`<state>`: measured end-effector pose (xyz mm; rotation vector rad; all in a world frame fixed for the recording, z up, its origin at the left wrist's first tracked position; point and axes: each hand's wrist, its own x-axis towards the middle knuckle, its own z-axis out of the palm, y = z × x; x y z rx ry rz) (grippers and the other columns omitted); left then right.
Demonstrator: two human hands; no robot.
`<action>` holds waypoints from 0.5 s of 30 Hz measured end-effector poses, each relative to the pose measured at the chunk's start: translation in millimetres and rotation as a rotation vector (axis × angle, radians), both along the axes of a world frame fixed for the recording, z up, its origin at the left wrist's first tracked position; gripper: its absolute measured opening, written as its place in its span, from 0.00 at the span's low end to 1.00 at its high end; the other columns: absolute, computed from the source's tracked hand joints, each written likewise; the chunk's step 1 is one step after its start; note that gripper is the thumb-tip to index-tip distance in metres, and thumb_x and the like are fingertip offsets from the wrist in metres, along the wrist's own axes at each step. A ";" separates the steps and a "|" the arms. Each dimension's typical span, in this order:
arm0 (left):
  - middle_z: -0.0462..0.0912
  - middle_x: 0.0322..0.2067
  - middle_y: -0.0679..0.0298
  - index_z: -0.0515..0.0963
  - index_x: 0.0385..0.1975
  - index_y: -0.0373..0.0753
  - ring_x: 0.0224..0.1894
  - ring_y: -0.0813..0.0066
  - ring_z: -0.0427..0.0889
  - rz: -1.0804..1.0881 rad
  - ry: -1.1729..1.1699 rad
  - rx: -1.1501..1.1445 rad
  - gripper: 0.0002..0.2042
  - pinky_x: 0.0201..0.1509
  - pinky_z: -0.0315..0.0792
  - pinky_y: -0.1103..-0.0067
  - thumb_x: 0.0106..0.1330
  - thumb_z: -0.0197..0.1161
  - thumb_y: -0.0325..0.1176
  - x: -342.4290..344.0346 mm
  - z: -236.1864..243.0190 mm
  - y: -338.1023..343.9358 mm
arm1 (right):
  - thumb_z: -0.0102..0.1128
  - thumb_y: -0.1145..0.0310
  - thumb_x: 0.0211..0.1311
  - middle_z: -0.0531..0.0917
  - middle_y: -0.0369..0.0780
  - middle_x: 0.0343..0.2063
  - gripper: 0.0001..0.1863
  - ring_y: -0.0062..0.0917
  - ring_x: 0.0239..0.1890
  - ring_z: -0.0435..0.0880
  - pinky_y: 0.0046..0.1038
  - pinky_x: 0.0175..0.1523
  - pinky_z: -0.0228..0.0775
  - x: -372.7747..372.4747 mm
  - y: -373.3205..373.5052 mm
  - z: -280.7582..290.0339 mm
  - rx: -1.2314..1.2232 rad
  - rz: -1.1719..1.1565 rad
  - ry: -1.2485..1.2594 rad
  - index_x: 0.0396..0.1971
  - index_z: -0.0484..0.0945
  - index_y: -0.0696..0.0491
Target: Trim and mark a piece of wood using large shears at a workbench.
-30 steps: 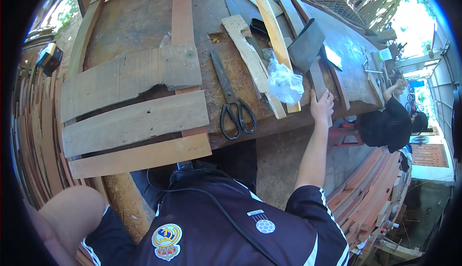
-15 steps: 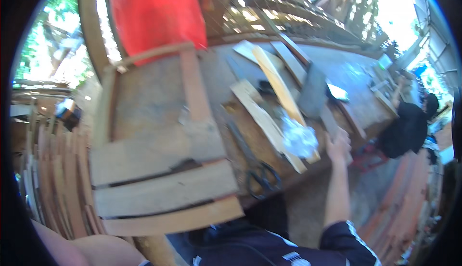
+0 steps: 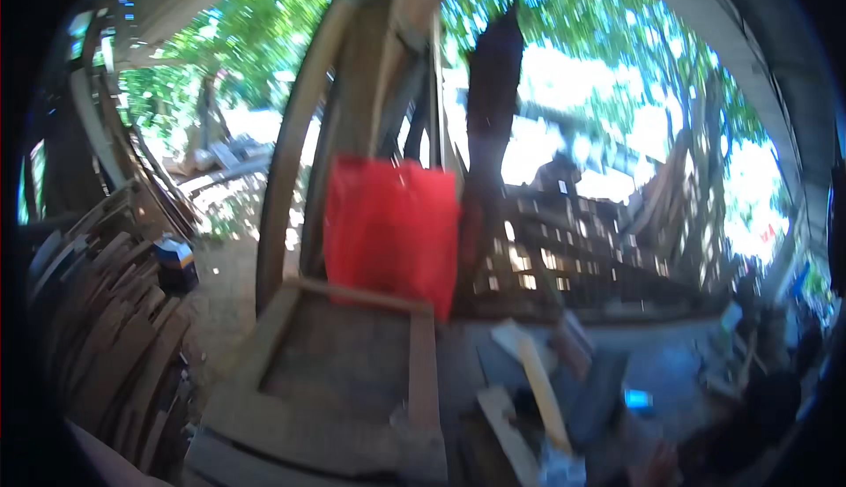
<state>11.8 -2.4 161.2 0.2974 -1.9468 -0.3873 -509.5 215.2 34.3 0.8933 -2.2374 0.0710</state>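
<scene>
My right hand (image 3: 655, 464) shows low at the right, smeared by motion, beside the boards on the wooden table and near a pale plastic bag (image 3: 561, 469); whether it holds anything is unclear. A strip of bare skin (image 3: 110, 452) shows at the lower left, but my left hand is hidden. A slatted wooden piece (image 3: 421, 372) lies at the lower middle. Narrow pale boards (image 3: 542, 386), a jagged offcut (image 3: 507, 430) and a dark flat piece (image 3: 599, 399) lie to its right.
A red sheet or bag (image 3: 388, 231) hangs against upright timbers at the table's back. Stacked planks (image 3: 115, 337) and a dark box (image 3: 176, 267) stand left. A person in dark clothing (image 3: 758, 408) is at right. A slatted fence (image 3: 582, 258) and trees lie beyond.
The view has swung upward, bringing the trees, timbers and whole red sheet into sight and pushing the table and my right hand down to the lower edge. The scissors have left clear view.
</scene>
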 end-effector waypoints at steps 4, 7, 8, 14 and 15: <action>0.66 0.50 0.51 0.61 0.49 0.36 0.54 0.46 0.72 0.041 -0.034 -0.132 0.15 0.55 0.76 0.56 0.76 0.46 0.42 -15.5 20.8 -22.2 | 0.83 0.57 0.39 0.74 0.45 0.60 0.55 0.43 0.64 0.71 0.45 0.68 0.64 -29.3 0.0 -15.1 0.078 -0.152 -0.125 0.72 0.64 0.46; 0.68 0.49 0.51 0.63 0.47 0.35 0.53 0.46 0.74 0.020 -0.061 -0.141 0.14 0.55 0.76 0.56 0.76 0.46 0.41 -7.2 21.2 -28.1 | 0.77 0.50 0.46 0.79 0.42 0.53 0.43 0.40 0.57 0.77 0.43 0.62 0.70 -47.0 -0.8 -16.4 0.126 -0.107 0.141 0.66 0.73 0.44; 0.68 0.48 0.51 0.64 0.46 0.35 0.52 0.46 0.74 0.032 -0.064 -0.152 0.14 0.55 0.76 0.56 0.76 0.46 0.41 1.8 26.0 -23.2 | 0.76 0.51 0.46 0.79 0.41 0.53 0.42 0.39 0.56 0.78 0.42 0.60 0.71 -16.3 9.9 -27.8 0.112 -0.125 0.112 0.64 0.74 0.44; 0.72 0.44 0.51 0.67 0.43 0.34 0.50 0.47 0.76 0.005 0.037 -0.311 0.13 0.54 0.76 0.57 0.76 0.46 0.40 -11.1 39.3 3.3 | 0.78 0.52 0.43 0.81 0.36 0.51 0.38 0.35 0.53 0.80 0.40 0.55 0.72 -21.4 22.6 25.7 -0.160 -0.114 0.269 0.59 0.78 0.43; 0.72 0.44 0.51 0.67 0.42 0.34 0.49 0.47 0.77 0.019 0.049 -0.328 0.13 0.54 0.76 0.57 0.75 0.46 0.39 -8.8 39.6 7.3 | 0.78 0.53 0.43 0.82 0.35 0.50 0.38 0.35 0.52 0.80 0.40 0.54 0.72 -18.9 21.1 29.2 -0.196 -0.081 0.271 0.58 0.78 0.43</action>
